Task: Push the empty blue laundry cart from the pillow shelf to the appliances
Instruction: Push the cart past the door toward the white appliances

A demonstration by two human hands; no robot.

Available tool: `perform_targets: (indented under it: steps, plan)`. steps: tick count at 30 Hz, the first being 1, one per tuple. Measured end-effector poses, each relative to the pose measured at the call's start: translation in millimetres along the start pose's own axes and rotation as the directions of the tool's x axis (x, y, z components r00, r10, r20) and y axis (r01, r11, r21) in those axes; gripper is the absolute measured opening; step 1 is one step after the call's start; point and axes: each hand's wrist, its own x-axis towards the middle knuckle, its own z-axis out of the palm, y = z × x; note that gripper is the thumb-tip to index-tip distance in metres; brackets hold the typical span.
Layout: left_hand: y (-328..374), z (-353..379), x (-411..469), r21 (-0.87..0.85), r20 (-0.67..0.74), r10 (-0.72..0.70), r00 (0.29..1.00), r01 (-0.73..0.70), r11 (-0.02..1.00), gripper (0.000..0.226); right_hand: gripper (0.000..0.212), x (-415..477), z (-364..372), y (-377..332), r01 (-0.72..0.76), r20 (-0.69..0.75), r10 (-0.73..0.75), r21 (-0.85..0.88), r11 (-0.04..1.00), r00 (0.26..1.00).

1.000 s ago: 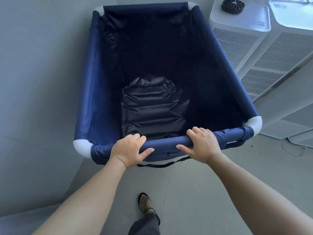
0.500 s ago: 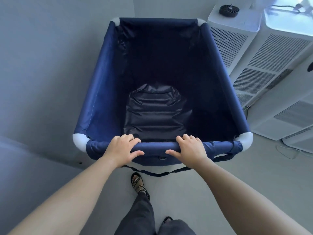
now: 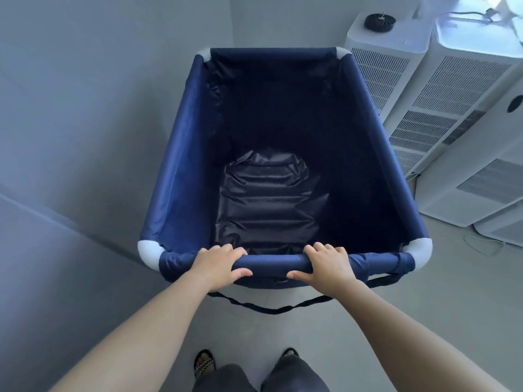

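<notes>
Plainly, both hands grip the near bar of a blue laundry cart (image 3: 181, 171) beside white appliances (image 3: 441, 114).

Left hand (image 3: 219, 263) and right hand (image 3: 328, 263) curl around the padded, fabric-wrapped tube, thumbs underneath. Smooth navy cloth forms sloping walls; a wrinkled, glossy dark liner covers the bottom, holding nothing. Rounded white plastic corners (image 3: 148, 251) join the rim. Its long axis runs straight away from the person, far end near the grey wall (image 3: 85, 108), right side just beside the slatted, boxy units. A black strap (image 3: 271, 308) sags below.
</notes>
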Motion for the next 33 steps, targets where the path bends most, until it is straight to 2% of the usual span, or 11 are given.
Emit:
perform_targets:
  steps: [10,22,28,33]
  plan:
    - [-20,2,-10,0.028,0.016,0.138,0.990,-0.138,0.990,0.046,0.060,-15,1,-30,-0.106,0.036,0.105,0.044,0.993,0.994]
    - [-137,-19,-29,0.065,0.046,0.171,0.984,-0.173,0.983,0.039,0.065,13,3,-150,-0.146,0.024,0.144,0.083,0.986,0.989]
    - [-142,-15,-33,0.086,0.042,0.174,0.984,-0.177,0.980,0.043,0.067,12,3,-157,-0.157,0.009,0.157,0.052,0.986,0.988]
    - [-140,-4,-39,0.133,-0.036,0.182,0.983,-0.176,0.975,0.050,0.067,6,8,-152,-0.128,-0.084,0.137,0.103,0.986,0.987]
